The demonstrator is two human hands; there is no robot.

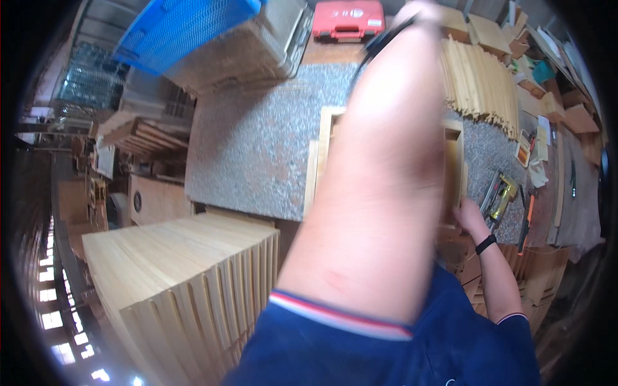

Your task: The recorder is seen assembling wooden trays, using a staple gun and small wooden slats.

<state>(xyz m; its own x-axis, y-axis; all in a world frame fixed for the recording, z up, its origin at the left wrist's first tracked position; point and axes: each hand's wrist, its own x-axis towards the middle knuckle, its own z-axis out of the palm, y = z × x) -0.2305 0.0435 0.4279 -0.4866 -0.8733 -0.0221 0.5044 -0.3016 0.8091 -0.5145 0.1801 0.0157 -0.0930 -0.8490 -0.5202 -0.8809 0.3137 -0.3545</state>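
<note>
A pale wooden frame (324,138) lies on a speckled granite tabletop (257,148), largely hidden behind my raised left arm. That arm fills the middle of the view and reaches up to the top edge. My left hand (421,9) is blurred there, past a dark wrist strap, and whether it holds anything is unclear. My right hand (470,215), with a black wristband, grips the frame's right side (458,161). Its fingertips are hidden by the left arm.
A row of thin wooden slats (479,83) stands at the table's far right. A yellow and black tool (499,196) lies beside my right hand. A red tool case (347,19) and a blue crate (180,29) sit at the back. Stacked pale panels (187,276) stand lower left.
</note>
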